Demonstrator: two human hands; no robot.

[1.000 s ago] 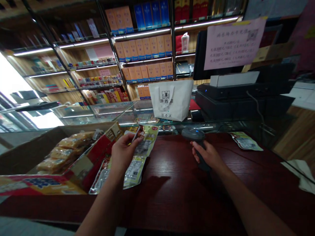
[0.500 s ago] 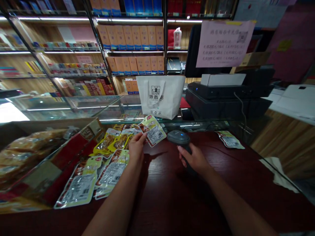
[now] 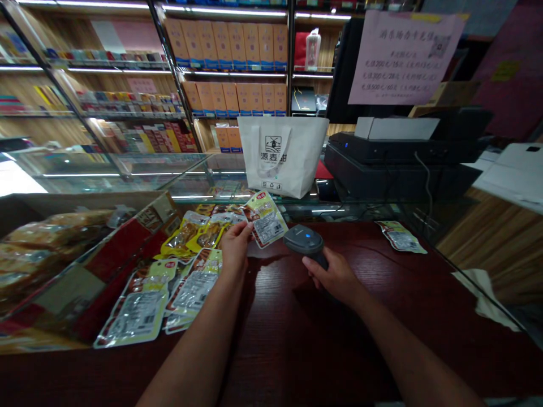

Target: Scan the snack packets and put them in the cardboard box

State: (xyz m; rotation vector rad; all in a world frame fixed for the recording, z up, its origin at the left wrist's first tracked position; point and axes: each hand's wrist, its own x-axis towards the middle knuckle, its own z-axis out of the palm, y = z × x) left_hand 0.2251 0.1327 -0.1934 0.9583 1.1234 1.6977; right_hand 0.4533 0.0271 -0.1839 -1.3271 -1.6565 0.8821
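Note:
Between thumb and fingers, my left hand (image 3: 236, 247) pinches a flat snack packet (image 3: 266, 220) by its left edge, with the printed side and barcode facing me. My right hand (image 3: 333, 272) is wrapped round the handle of a dark grey barcode scanner (image 3: 304, 239) with a blue light on top. The scanner's head points left and stands close beside the packet's lower right corner. Under and left of my left forearm lie several similar packets (image 3: 139, 308), some overlapping. Yellow packets (image 3: 183, 236) lie behind them. One more packet (image 3: 401, 236) rests alone on the right of the counter.
A box (image 3: 97, 249) of wrapped food stands at the left. At the back is a white paper bag (image 3: 282, 155) on a glass case. A dark till machine (image 3: 399, 167) and a monitor with a pink sign (image 3: 403, 62) stand at the back right. A whitish cloth (image 3: 483, 294) lies at the right edge.
The scanner has turned slightly and its head has come nearer the packet in my left hand. The whole view has tilted down a little. Both hands keep their grip.

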